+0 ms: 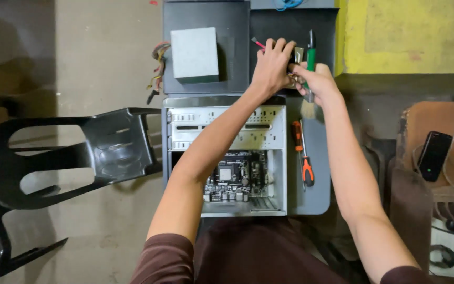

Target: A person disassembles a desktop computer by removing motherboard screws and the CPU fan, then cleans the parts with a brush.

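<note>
Head cam, looking down: both hands meet at the far edge of the tabletop (316,194), past the open PC case (227,158) with its motherboard (236,181). Left hand (272,66) is curled round a small metal part (296,54), can't quite tell what. Right hand (316,79) grips a green-handled tool (311,52). Orange screwdriver (306,163) lies just beside the case, grey power supply (194,54) further back.

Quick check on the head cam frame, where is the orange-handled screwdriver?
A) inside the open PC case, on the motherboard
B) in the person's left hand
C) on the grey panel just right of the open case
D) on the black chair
C: the orange-handled screwdriver lies flat on the grey panel beside the open case, well below the left hand and right hand, which are busy at the far end with a small part.
</note>
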